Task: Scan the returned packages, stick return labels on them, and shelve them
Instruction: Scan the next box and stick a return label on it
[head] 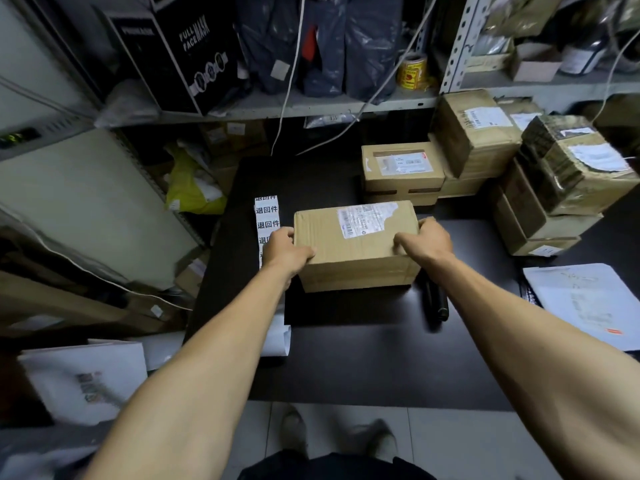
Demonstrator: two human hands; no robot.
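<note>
Seen from the head camera, a person grips a brown cardboard package (353,249) with both bare hands over a black table (346,362). The left hand (284,249) clasps the box's left end, its thumb curled over the top edge and its fingers wrapped out of sight around the side; the right hand (424,241) holds the right end the same way, thumb on top and fingers bent round the far corner. A torn white shipping label (365,219) with a barcode lies on the box's top face, between the two thumbs and nearer the right one. Just beyond the left hand's knuckles, a strip of white return labels (266,216) printed with black Chinese characters runs along the table, partly hidden by that hand. Below the right wrist, a dark cylindrical object (436,299), too dim to identify, lies on the table beside the box. Past the right fingers, further taped cardboard parcels (401,171) are stacked at the table's far right. A yellow sticker roll (411,71) sits on the metal shelf (311,107) above, beside dark plastic mailer bags (318,46).
</note>
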